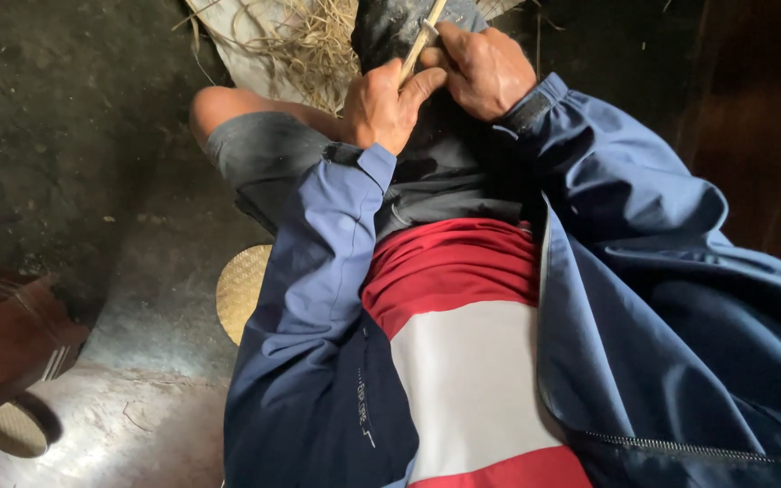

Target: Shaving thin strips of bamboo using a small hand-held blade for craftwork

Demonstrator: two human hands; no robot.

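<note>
I look down my own body: a blue jacket over a red and white shirt, dark grey shorts, knees apart. Both hands meet above my lap at the top of the head view. My left hand [386,104] is closed around a thin pale bamboo strip [420,41] that runs up and out of the frame. My right hand [484,68] grips the same strip from the right side, fingers folded over it; whether it also holds a blade is hidden. A dark cloth lies over my right thigh under the hands.
A heap of pale dry shavings and fibres [305,41] lies on the floor beyond my left knee. A woven round seat [241,289] shows under me. A dark wooden block [6,339] and a small woven disc [11,429] sit at lower left on the concrete floor.
</note>
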